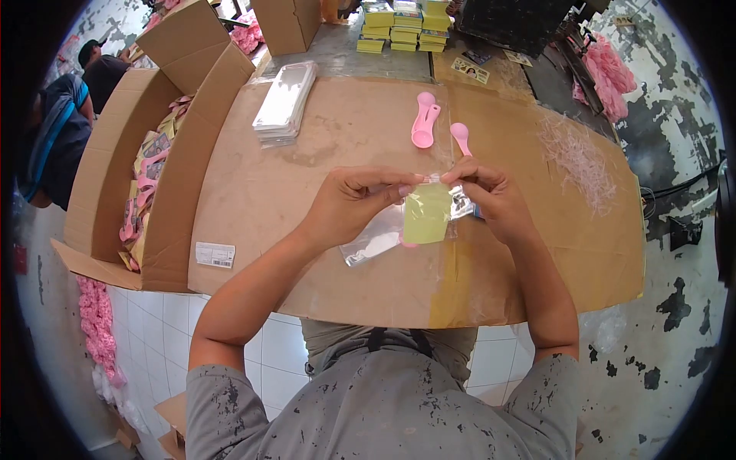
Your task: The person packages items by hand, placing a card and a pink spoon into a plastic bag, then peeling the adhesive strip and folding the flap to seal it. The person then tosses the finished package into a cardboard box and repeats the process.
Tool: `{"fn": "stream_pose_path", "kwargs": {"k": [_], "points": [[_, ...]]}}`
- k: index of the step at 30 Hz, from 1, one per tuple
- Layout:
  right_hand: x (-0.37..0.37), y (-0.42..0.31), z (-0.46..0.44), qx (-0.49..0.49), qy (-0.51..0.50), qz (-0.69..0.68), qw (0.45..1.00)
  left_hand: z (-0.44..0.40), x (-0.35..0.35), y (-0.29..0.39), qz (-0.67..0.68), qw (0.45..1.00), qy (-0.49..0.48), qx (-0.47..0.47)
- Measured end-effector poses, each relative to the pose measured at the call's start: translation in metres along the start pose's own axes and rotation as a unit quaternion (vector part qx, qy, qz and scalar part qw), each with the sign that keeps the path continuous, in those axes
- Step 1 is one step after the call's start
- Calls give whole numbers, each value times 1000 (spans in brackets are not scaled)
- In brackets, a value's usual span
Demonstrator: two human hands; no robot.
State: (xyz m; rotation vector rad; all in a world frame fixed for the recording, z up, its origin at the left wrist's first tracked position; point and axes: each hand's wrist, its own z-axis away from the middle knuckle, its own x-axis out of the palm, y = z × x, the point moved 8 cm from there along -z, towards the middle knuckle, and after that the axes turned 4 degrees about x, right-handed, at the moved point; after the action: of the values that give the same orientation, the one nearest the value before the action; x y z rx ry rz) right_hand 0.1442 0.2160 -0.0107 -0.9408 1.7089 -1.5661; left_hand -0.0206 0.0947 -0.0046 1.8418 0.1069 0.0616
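Note:
Between my hands hangs a small clear plastic bag with a pale yellow-green card [426, 215] in it. My left hand [360, 195] pinches the bag's top edge at its left corner. At the right corner, the fingers of my right hand [491, 195] pinch the same edge. Behind and below it, a clear bag [373, 238] lies on the cardboard, with a bit of pink at its right end. A shiny printed packet [462, 203] shows partly beside my right fingers. Just beyond my hands lie pink measuring spoons [424, 123] and a single pink spoon [459, 136].
A stack of clear bags [285, 100] lies at the back left of the cardboard sheet [307, 284]. An open carton [172, 165] with filled packets stands left. Yellow card stacks [402, 27] sit at the back, plastic shreds [579, 161] at right. Two people are at far left.

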Motion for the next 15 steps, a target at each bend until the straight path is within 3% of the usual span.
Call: {"fn": "stream_pose_path", "kwargs": {"k": [6, 15], "points": [[-1, -7, 2, 0, -39, 7, 999, -1, 0, -3, 45, 999, 5, -22], [-2, 2, 3, 48, -19, 91, 995, -2, 1, -20, 13, 997, -6, -80]]}}
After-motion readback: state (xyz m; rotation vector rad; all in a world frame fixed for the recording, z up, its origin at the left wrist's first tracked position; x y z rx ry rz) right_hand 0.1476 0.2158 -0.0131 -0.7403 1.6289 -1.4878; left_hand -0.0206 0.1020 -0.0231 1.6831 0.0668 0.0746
